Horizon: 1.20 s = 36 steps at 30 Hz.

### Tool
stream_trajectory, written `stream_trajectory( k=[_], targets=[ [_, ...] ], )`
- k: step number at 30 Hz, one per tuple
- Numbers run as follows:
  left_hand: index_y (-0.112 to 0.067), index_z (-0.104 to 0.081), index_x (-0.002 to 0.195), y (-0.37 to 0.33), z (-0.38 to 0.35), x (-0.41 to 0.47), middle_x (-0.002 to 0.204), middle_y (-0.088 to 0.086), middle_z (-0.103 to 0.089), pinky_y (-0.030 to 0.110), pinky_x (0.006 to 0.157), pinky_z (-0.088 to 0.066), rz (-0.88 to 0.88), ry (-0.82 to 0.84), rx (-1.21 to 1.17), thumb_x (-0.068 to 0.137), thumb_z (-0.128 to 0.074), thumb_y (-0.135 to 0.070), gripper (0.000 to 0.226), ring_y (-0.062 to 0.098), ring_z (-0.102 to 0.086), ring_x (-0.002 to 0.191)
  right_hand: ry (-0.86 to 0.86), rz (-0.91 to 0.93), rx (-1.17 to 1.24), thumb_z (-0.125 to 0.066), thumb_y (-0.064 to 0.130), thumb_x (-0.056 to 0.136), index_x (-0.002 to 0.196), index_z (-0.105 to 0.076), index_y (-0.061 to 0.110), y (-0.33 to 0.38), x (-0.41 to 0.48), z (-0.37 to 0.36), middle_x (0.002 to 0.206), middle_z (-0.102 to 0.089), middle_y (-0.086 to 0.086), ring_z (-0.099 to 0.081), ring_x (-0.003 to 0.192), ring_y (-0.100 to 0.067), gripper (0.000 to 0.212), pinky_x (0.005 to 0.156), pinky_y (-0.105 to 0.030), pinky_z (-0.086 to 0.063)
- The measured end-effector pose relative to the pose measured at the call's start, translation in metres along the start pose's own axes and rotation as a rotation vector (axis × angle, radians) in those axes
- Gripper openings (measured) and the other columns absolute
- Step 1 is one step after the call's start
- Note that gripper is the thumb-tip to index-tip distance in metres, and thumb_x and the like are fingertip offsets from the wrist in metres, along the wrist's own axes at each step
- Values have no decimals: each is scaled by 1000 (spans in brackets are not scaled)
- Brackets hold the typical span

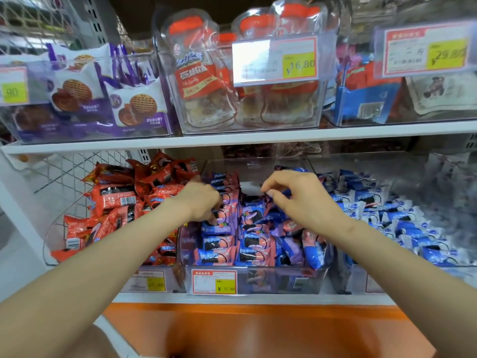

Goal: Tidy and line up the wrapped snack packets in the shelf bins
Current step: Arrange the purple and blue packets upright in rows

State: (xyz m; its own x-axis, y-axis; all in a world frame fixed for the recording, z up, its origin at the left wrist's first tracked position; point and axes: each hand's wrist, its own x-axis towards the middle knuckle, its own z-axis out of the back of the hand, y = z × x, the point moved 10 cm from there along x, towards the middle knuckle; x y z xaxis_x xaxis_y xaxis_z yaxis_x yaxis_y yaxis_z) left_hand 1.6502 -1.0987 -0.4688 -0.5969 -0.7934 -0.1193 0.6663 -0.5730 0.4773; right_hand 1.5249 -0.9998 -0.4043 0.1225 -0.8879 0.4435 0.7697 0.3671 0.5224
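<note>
The clear middle bin on the lower shelf holds several blue, pink and purple cookie packets, stacked in rows at its left and looser at its right. My left hand reaches into the left row with its fingers curled round the packets there. My right hand hovers over the right side of the bin, its thumb and fingertips pinching the edge of a blue packet. Both forearms cross the shelf's front edge.
A bin of jumbled red packets stands to the left, a bin of blue-and-white packets to the right. The upper shelf carries clear bins of purple cookies, red candy bags and price tags. An orange ledge juts out below.
</note>
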Motion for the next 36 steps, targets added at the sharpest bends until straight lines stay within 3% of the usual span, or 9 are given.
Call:
stream_trajectory(
  k=[6,11,21,24,30,36],
  targets=[
    [-23,-53,117,-3,0,-2,117,1,-59,32,91,-33,-48,-18,-63,80,-64,-51,47,22,-52,112,10,-10,-22,-57,10,90,94,-67,21,-9,-3,3,96,-67,1,-62,85,-16,16,79,-39,-52],
    [-22,-50,126,-11,-2,-5,136,2,-38,37,101,-27,-84,-47,-17,81,-62,-51,54,22,-32,128,8,-21,-33,-58,10,88,93,-68,21,-14,-5,5,93,-67,4,-63,83,-16,16,81,-39,-52],
    [-20,-36,139,-10,-3,-11,132,9,-38,32,95,-32,-48,35,-116,85,-60,-45,63,28,-50,110,11,-25,-32,-58,12,89,94,-68,22,-14,-7,9,92,-66,3,-61,81,-16,15,79,-40,-52],
    [-22,-40,135,-8,-4,-10,133,5,-39,33,98,-29,-45,20,-91,86,-58,-47,58,24,-49,115,10,-27,-39,-58,12,89,93,-68,22,-16,-7,9,91,-65,4,-61,81,-15,15,80,-39,-52],
    [-26,-52,124,-5,-5,-1,132,2,-41,41,106,-23,-45,47,-127,82,-63,-46,47,23,-31,131,16,-30,-42,-58,13,89,93,-68,23,-16,-6,8,90,-65,6,-62,79,-13,15,78,-38,-52],
    [-15,-40,134,-9,-5,-2,137,5,-38,39,104,-25,-27,-2,-67,83,-64,-44,63,24,-33,130,-1,-20,-48,-58,12,89,94,-69,22,-16,-7,10,89,-65,6,-62,80,-14,15,79,-37,-52]
  ],
)
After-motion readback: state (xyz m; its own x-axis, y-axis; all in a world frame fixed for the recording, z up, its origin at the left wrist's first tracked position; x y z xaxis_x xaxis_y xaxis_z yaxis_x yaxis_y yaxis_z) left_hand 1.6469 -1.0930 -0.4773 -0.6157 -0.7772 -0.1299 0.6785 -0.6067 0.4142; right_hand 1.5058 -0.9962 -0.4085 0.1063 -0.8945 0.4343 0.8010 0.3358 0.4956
